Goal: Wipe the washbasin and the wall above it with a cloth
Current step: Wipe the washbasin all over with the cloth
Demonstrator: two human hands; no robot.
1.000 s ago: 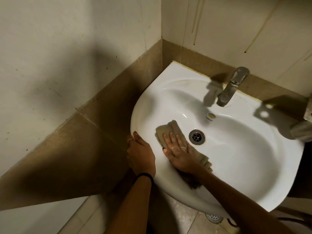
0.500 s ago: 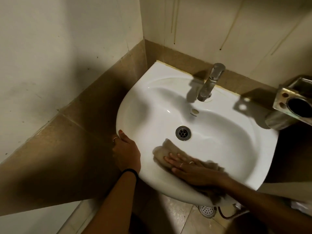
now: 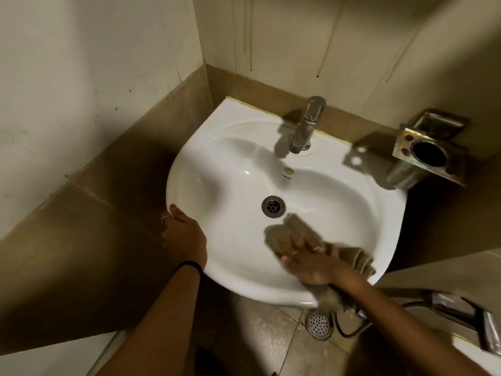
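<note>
A white basin (image 3: 233,169) fills the middle of the frame, set into a corner where pale walls (image 3: 298,36) meet a brown tile band. The right hand (image 3: 311,263), lower right of centre, lies flat with fingers spread and fairly straight on a tan cloth (image 3: 279,234), pressing it against the near inside slope of the bowl; the hand is blurred, so finer detail of the fingers cannot be told. The cloth reaches up toward the drain (image 3: 273,206), just below and right of it, bunches in folds on the rim at the right of the hand, and a frayed end hangs over the front edge under the wrist. The left hand (image 3: 184,237), left of centre, grips the basin's left rim, thumb on top of the edge and the fingers curled round beneath; a dark band sits on that wrist. A metal tap (image 3: 307,126) stands at the upper middle, behind the overflow hole. At the right edge, a rusty metal holder (image 3: 428,147) is fixed to the wall. Below the basin, a floor drain (image 3: 319,324) shows on the tiles.
</note>
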